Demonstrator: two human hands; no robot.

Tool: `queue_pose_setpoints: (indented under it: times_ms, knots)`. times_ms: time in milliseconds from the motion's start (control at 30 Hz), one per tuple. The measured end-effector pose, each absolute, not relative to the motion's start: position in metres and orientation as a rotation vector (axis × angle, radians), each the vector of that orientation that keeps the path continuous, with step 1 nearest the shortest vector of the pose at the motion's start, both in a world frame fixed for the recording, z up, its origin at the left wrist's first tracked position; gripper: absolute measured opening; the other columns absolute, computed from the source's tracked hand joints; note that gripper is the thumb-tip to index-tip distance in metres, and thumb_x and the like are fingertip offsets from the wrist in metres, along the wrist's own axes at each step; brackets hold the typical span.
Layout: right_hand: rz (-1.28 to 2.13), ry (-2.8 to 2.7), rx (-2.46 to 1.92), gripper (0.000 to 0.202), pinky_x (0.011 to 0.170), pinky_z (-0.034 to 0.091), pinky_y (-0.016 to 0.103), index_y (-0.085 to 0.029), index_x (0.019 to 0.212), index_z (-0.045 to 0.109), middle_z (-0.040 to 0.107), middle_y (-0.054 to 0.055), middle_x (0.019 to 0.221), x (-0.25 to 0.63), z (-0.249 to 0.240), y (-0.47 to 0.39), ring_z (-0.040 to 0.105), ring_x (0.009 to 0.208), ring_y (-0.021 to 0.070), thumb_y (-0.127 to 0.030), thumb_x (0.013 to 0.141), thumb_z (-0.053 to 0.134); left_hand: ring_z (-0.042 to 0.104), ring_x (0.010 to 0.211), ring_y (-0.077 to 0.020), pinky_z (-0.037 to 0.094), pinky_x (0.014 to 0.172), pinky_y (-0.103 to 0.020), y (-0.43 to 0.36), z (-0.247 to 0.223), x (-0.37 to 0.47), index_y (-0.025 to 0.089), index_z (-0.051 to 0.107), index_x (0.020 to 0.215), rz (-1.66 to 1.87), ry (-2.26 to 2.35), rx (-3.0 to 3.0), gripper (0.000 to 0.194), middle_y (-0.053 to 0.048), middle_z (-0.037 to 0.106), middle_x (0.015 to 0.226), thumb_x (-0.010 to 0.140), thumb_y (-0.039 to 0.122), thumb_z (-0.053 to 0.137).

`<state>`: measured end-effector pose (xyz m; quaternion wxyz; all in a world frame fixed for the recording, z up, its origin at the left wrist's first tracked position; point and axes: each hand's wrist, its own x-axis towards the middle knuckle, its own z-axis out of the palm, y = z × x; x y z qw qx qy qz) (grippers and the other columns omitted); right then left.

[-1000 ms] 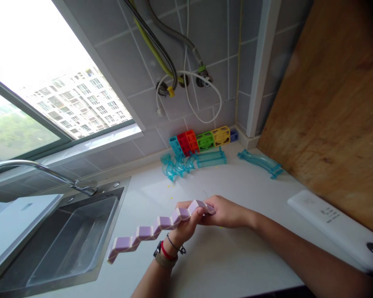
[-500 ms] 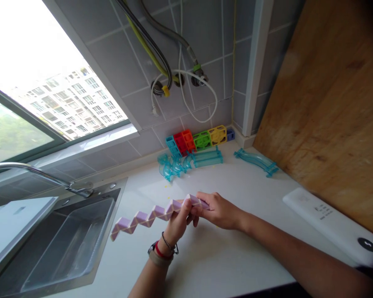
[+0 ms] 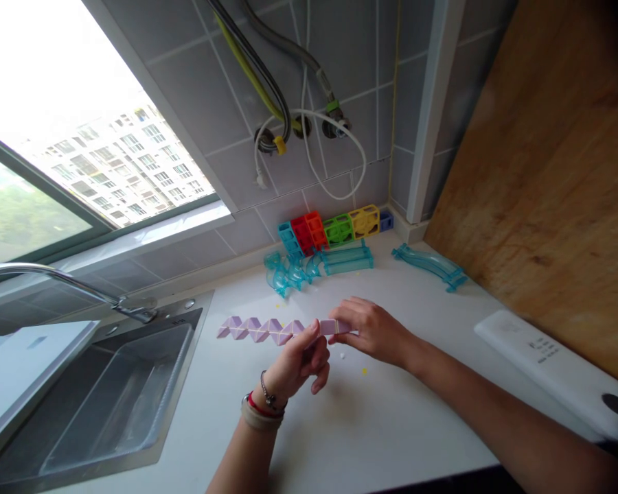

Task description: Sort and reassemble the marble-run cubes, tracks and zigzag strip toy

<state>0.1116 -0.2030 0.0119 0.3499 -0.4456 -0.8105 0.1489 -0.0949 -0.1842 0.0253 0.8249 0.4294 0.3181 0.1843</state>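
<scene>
A lilac and white snake cube puzzle, a zigzag chain of wedge segments, is held above the white counter by both hands. My left hand pinches it near its middle right, thumb on top and the other fingers curled below. Around the right end is my right hand, its fingers wrapped over the last segments and hiding part of them. The left end of the chain points toward the sink, unsupported.
Against the wall stand coloured plastic blocks, including a green one. Before them lie clear blue track pieces, with a curved track to the right. A sink is at left; a long white device lies at right near a wooden board.
The snake cube puzzle has turned, its left end rising and its right segments twisting straighter. My right hand has shifted right and slightly up, apart from the left.
</scene>
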Motion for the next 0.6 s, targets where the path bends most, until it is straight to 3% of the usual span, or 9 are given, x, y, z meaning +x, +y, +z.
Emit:
queue_pose_setpoints:
  times_ms: [133, 233, 433, 600]
  knots:
    - [0.064, -2.094, -1.193, 0.013, 0.082, 0.033, 0.034, -0.022, 0.103, 0.066, 0.066, 0.005, 0.088, 0.113, 0.013, -0.203, 0.054, 0.090, 0.0213, -0.029, 0.100, 0.056, 0.040, 0.025, -0.0118, 0.024, 0.030, -0.023, -0.182, 0.029, -0.100, 0.019, 0.048, 0.046, 0.262, 0.698, 0.870, 0.068, 0.007, 0.021, 0.032, 0.093, 0.068, 0.042]
    - [0.027, -2.082, -1.289, 0.013, 0.087, 0.031, 0.035, -0.022, 0.104, 0.067, 0.068, 0.006, 0.093, 0.111, 0.013, -0.204, 0.056, 0.097, 0.0222, -0.021, 0.098, 0.055, 0.039, 0.025, -0.0117, 0.023, 0.031, -0.024, -0.182, 0.030, -0.099, 0.020, 0.046, 0.045, 0.246, 0.770, 0.903, 0.070, 0.007, 0.019, 0.033, 0.092, 0.072, 0.039]
    - [0.441, -2.258, -1.559, 0.008, 0.067, 0.033, 0.029, -0.021, 0.084, 0.065, 0.071, 0.004, 0.084, 0.112, 0.009, -0.204, 0.062, 0.076, 0.0195, -0.027, 0.089, 0.064, 0.052, 0.037, -0.0108, 0.030, 0.043, -0.024, -0.187, 0.025, -0.090, 0.018, 0.050, 0.049, 0.319, 1.092, 1.390, 0.059, 0.004, 0.044, 0.039, 0.088, 0.062, 0.060]
    - [0.319, -2.212, -1.637, 0.018, 0.072, 0.032, 0.032, -0.020, 0.079, 0.064, 0.072, 0.006, 0.085, 0.108, 0.013, -0.206, 0.063, 0.081, 0.0210, -0.026, 0.094, 0.057, 0.050, 0.035, -0.0113, 0.033, 0.042, -0.025, -0.193, 0.024, -0.082, 0.021, 0.046, 0.046, 0.342, 1.145, 1.405, 0.061, 0.002, 0.045, 0.038, 0.089, 0.063, 0.056]
